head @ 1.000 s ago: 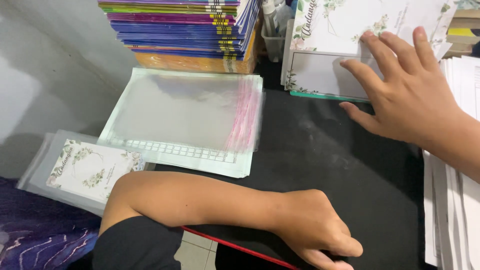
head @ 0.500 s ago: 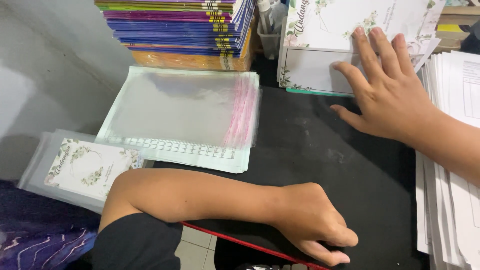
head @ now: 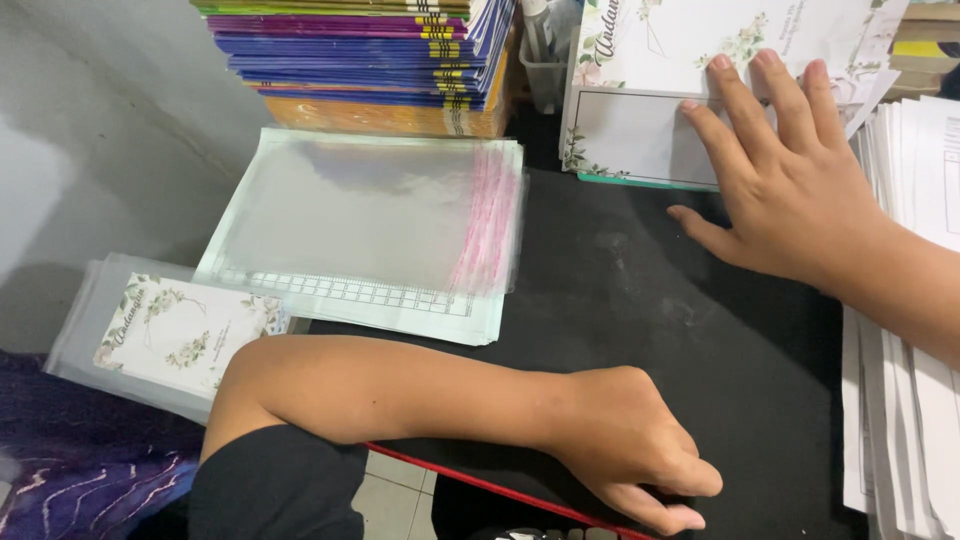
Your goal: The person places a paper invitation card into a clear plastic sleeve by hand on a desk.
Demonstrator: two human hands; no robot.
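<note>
We see the plastic sleeves [head: 370, 215] lying on printed sheets [head: 400, 310] at the bench's [head: 640, 300] left edge, notebooks [head: 370, 60] behind them, invitation cards [head: 640, 130] at the far edge, paper stacks [head: 910, 400] along the right edge.

White floral card stack [head: 640, 135] — flat, far edge

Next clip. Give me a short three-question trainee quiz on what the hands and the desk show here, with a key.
1. True or false: the right hand lies flat on the floral card stack.
2. What lies under the clear sleeves? A) gridded paper sheets B) a notebook C) a cloth
3. Fill in: the left hand rests at the black table's ____ edge.

Key: 1 true; 2 A; 3 near.
</note>
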